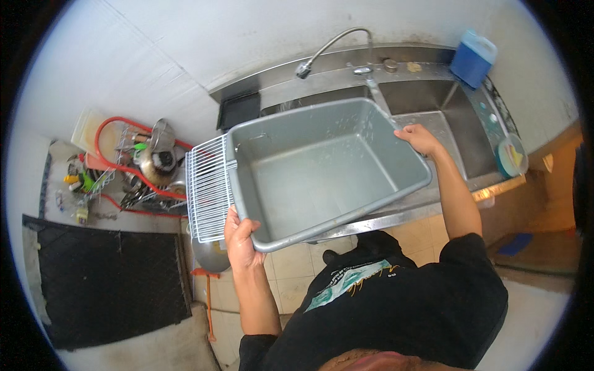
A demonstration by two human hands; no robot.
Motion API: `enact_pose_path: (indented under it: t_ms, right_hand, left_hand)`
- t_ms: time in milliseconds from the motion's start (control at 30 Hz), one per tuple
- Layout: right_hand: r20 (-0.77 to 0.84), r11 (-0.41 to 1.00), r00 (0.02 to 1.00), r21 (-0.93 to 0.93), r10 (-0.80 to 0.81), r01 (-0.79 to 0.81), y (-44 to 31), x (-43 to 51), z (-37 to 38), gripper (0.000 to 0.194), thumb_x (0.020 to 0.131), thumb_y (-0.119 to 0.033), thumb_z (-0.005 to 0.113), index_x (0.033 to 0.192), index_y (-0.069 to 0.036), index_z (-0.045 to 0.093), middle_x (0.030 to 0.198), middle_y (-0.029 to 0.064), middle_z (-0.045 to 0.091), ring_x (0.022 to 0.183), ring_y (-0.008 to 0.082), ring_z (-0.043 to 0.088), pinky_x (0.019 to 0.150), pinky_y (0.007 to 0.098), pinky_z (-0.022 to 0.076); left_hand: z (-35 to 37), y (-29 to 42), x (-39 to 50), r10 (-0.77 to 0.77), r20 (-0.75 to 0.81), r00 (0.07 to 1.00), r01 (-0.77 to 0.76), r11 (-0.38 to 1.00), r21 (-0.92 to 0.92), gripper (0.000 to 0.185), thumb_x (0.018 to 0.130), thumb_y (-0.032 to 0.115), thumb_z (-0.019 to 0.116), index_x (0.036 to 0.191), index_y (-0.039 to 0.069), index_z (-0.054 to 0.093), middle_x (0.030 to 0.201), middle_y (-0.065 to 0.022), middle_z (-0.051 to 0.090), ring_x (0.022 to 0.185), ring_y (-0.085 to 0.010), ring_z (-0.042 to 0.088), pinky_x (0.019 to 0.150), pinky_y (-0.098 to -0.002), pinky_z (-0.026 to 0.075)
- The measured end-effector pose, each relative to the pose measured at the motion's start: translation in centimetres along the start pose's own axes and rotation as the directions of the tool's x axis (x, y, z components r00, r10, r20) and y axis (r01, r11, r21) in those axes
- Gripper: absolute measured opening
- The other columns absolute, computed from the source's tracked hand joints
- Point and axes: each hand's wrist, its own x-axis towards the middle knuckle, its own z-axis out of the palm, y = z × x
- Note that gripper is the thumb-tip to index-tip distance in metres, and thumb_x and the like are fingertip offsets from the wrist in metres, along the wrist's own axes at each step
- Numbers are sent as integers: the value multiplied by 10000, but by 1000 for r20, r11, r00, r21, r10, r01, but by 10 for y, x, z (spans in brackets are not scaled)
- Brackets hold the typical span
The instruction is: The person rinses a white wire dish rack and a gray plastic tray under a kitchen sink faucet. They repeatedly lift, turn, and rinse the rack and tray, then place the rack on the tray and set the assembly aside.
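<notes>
A large grey plastic tub (315, 185) is held level with its open side up, over the front of a stainless steel sink. My left hand (241, 236) grips its near left corner, thumb over the rim. At the far right, my right hand (417, 139) holds the opposite short side, thumb on the rim. Nothing lies inside the tub, though whitish specks mark its inner wall. Behind its left side shows a white wire rack (209, 190), partly hidden. The tub covers most of the left sink basin (315, 98).
Above the sink arches a flexible-neck faucet (343, 41). A jug of blue liquid (473, 60) stands at the back right corner. A round container (511, 155) with a sponge sits on the right edge. Pots (160, 162) and a red hose (134, 171) crowd the left counter.
</notes>
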Motion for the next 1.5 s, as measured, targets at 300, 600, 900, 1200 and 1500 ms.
enact_pose_path:
  t_ms: [300, 600, 900, 1200, 1500]
  right_hand:
    - [4, 795, 974, 579, -226, 182, -149, 224, 76, 956, 918, -456, 721, 1604, -16, 221, 1536, 252, 468, 1468, 359, 391, 1173, 542, 334]
    - [87, 541, 877, 814, -473, 212, -199, 234, 100, 314, 998, -186, 651, 1286, -89, 570, 1281, 49, 697, 1206, 173, 601, 1080, 431, 430]
    - [-30, 585, 895, 747, -445, 316, -170, 246, 112, 252, 932, -69, 699, 1174, -42, 634, 1173, 63, 735, 1067, 187, 681, 928, 342, 521]
    - [-209, 875, 873, 117, -441, 470, -99, 269, 96, 267, 917, -62, 714, 1174, -21, 654, 1118, 101, 745, 1033, 201, 714, 918, 339, 532]
    - [-252, 875, 876, 157, -412, 457, -90, 285, 108, 257, 901, -136, 724, 1143, -73, 665, 1093, 139, 743, 1062, 284, 701, 934, 412, 532]
  left_hand:
    - [89, -45, 47, 33, -248, 968, -17, 998, 66, 348, 774, -145, 501, 1082, 17, 494, 955, -88, 580, 828, -177, 595, 757, -318, 539]
    - [111, -94, 114, -6, -377, 926, 21, 999, 37, 312, 774, -149, 497, 1037, 19, 497, 974, -126, 593, 834, -212, 603, 773, -363, 553]
    - [124, -78, 131, 21, -378, 926, 27, 992, 123, 343, 740, -132, 499, 1057, -1, 496, 1031, -161, 596, 906, -280, 617, 814, -437, 555]
    - [124, -64, 104, 62, -355, 933, -12, 990, 141, 332, 736, -163, 502, 1006, 30, 507, 964, -119, 597, 831, -222, 608, 754, -364, 562]
    - [126, -61, 87, 91, -334, 938, -27, 981, 190, 330, 717, -164, 496, 985, 27, 520, 912, -99, 612, 766, -190, 610, 712, -324, 551]
